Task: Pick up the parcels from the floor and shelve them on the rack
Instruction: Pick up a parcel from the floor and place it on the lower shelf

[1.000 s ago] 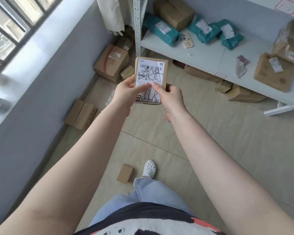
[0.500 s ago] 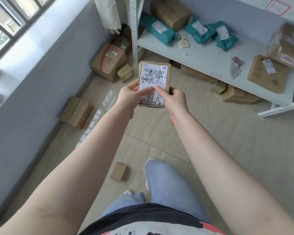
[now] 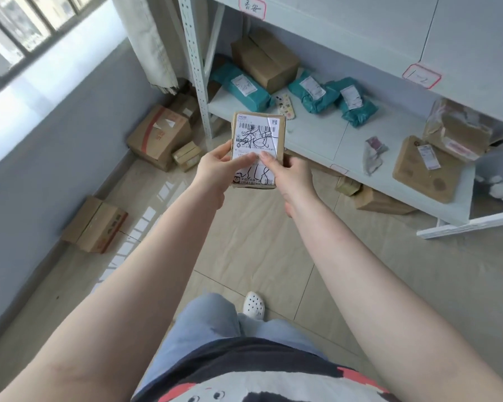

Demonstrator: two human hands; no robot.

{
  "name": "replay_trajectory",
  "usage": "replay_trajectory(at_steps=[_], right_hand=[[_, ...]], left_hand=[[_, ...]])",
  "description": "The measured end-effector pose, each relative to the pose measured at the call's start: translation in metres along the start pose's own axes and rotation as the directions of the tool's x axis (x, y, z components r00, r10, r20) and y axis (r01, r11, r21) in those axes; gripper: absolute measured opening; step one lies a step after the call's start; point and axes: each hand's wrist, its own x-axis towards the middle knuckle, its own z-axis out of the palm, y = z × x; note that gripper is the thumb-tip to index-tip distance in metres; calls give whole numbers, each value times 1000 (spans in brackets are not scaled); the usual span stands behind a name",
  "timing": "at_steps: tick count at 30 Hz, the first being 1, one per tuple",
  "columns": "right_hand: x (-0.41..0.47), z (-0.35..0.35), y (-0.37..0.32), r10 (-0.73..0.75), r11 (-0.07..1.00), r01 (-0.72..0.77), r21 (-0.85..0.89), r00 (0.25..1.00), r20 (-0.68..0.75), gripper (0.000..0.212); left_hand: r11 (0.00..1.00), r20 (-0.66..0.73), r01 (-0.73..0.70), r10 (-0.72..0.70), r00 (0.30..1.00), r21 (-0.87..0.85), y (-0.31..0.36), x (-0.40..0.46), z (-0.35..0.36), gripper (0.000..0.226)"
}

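A small flat brown cardboard parcel with a white scribbled shipping label (image 3: 257, 149) is held up in the air between both hands, label facing the camera. The left hand (image 3: 215, 169) grips its lower left edge, thumb pressed on the label; the right hand (image 3: 291, 172) clasps the lower right edge, its thumb meeting the other. The parcel sits above the beige tiled floor (image 3: 273, 242), in front of the pale grey metal rack (image 3: 317, 132), whose lowest shelf carries teal plastic mailer bags (image 3: 241, 85) and brown boxes (image 3: 265, 59).
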Motion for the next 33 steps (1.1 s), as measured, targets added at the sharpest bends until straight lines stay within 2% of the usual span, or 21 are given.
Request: replay_trajectory(at_steps=[5,9,13,18,29,33], right_hand=[[40,-1,-33,-23,999,23,35,1000,-2,24],[70,6,-62,-42,999,42,34,999,-10,21],[107,23,-88,-71,996,73,52,996,-45,28],[157,55,-121,-68,995,77,69,991,-117,38],[241,101,-168,-49,995,64,77,981,-188,38],[269,105,-181,-42,997,51,54,985,-169,40]], left_hand=[[998,-2,-43,43,999,52,39,34,16,58],[997,15,-63,62,998,47,72,65,20,53],[995,71,-98,96,993,29,107,105,15,63],[989,117,-122,112,987,85,161,155,5,63],[985,186,-111,86,979,129,234,242,-9,49],[987,176,-102,80,981,121,249,268,-3,48]])
